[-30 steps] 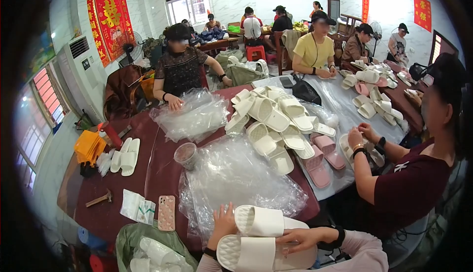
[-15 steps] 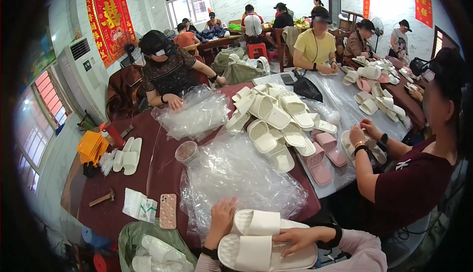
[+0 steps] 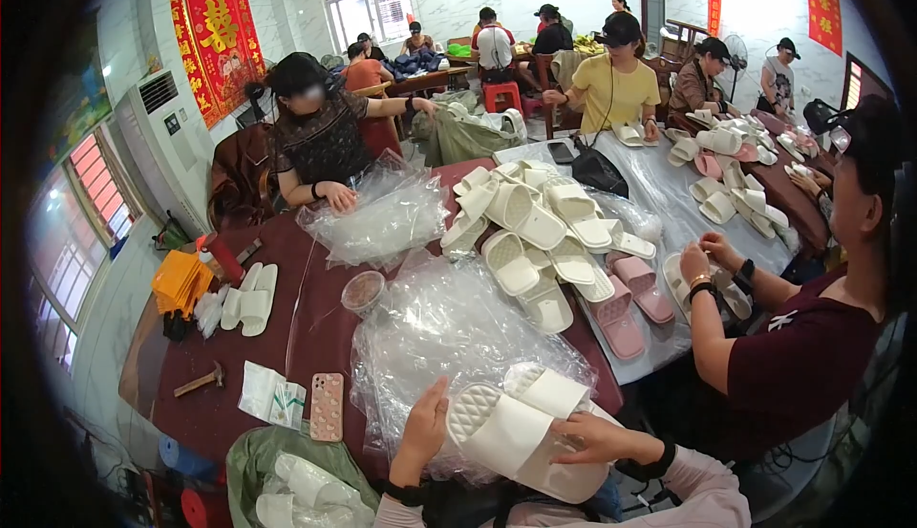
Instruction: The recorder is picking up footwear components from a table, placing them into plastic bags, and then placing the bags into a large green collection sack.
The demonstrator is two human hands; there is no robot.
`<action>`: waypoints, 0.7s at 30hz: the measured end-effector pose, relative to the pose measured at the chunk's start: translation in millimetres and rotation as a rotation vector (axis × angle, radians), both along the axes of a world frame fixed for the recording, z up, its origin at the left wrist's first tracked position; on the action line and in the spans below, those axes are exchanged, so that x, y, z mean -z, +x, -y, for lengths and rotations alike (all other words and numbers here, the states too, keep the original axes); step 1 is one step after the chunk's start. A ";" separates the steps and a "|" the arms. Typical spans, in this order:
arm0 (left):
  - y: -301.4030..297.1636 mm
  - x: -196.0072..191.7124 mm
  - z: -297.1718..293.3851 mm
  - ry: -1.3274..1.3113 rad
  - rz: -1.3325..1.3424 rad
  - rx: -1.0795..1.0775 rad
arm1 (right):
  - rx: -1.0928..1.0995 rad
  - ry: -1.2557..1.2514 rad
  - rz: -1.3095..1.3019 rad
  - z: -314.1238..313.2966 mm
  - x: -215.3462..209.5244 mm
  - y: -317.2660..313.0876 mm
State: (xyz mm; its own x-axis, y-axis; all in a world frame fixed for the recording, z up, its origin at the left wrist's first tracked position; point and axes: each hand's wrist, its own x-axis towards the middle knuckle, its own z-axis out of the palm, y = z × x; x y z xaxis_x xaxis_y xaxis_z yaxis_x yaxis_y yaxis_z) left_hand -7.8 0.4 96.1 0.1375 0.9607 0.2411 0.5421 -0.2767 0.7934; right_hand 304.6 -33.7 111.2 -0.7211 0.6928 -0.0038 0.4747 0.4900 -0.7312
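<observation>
A pair of white slippers [image 3: 521,428] sits in the person's two hands at the near edge of the table, one slipper stacked on the other; the upper one shows a broad, smooth strap and a quilted, diamond-patterned footbed at its open end, and the lower one pokes out beyond the right wrist. The left hand [image 3: 423,430] presses flat against the slippers' left end, fingers pointing up, while the right hand [image 3: 592,437] lies over the strap from the right, fingers wrapped on it. Just beyond the grip spreads a crumpled heap of clear plastic bags [image 3: 449,337] on the dark red table [image 3: 315,327]. To the left of the left hand lies a phone in a patterned pink case [image 3: 327,406], with a folded paper packet [image 3: 270,395] and a hammer [image 3: 201,380] further left. Below and left of the grip a green sack [image 3: 258,452] holds more white slippers. Farther out past the bags lies a loose pile of white slippers [image 3: 535,232] with a few pink slippers [image 3: 630,299] to its right, and other people sit around the table handling slippers and bags.
</observation>
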 end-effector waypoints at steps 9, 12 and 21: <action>10.6 -1.4 3.8 0.126 -0.204 -0.073 | 0.090 0.206 -0.016 3.6 8.6 -6.1; 17.3 -15.6 7.1 -0.188 -0.035 -0.210 | 0.074 0.415 -0.055 6.0 12.6 -10.3; 32.3 11.1 7.9 -0.069 -0.413 -0.180 | 0.152 0.296 0.051 18.7 7.7 -25.1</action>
State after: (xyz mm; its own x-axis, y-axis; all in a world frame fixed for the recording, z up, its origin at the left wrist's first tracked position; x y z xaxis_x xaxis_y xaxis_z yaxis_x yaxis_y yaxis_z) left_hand 24.5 -7.5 85.0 0.0381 0.9900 0.1362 0.8516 -0.1034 0.5138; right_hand 279.4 -52.3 103.5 -0.6137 0.7687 0.1802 0.5910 0.5986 -0.5407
